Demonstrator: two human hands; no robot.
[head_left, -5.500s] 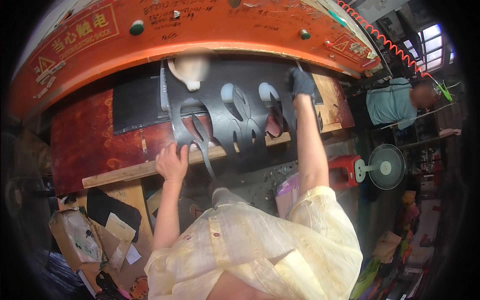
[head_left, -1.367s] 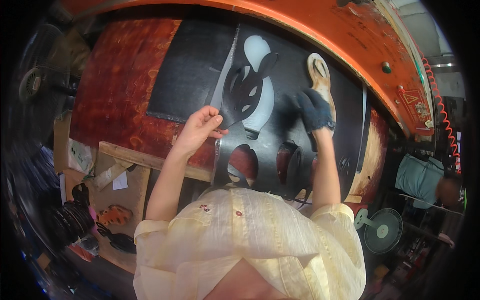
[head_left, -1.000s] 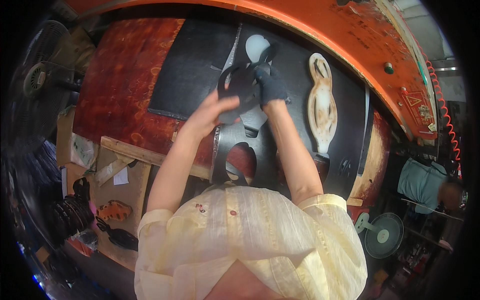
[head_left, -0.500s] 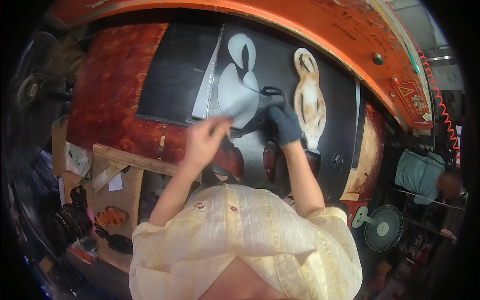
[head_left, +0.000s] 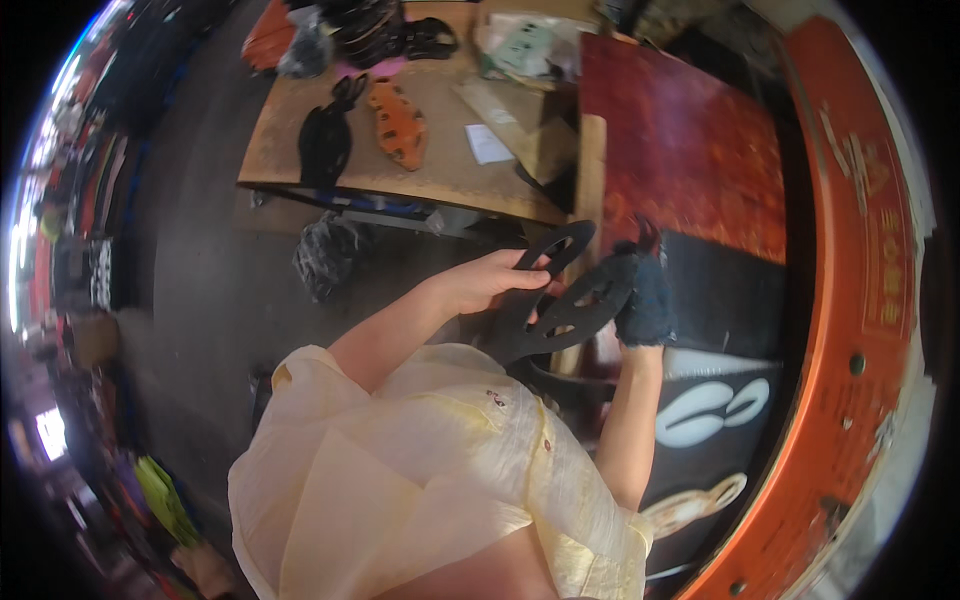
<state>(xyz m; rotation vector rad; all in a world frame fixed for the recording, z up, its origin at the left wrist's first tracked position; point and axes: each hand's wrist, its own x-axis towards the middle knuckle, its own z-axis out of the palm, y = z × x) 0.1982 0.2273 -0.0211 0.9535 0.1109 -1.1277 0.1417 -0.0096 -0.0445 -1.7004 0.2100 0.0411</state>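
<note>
My left hand (head_left: pixel 490 283), bare, pinches a flat black cut-out piece (head_left: pixel 515 345) near one of its looped ends, thumb on top. My right hand (head_left: pixel 648 305), in a dark glove, is closed around another looped end of the black material, close to the red-brown board's edge. Long openings run through the black material; I cannot tell whether it is one piece or two. It is held in front of my chest. Beyond my right forearm, pale cut-out shapes (head_left: pixel 685 432) and a white-and-brown template (head_left: pixel 685 510) lie on a black sheet (head_left: pixel 710 300).
A wooden side table (head_left: pixel 270 150) carries a black cut-out piece (head_left: pixel 325 140), an orange piece (head_left: pixel 397 125) and plastic-wrapped goods. Beside it lies the red-brown board (head_left: pixel 680 140). An orange machine beam (head_left: pixel 850 250) curves along the right. A dark plastic bag (head_left: pixel 328 250) hangs below the table.
I have turned left, away from the pale shapes and toward the side table. Both hands have come with me, the black material now stretched between them.
</note>
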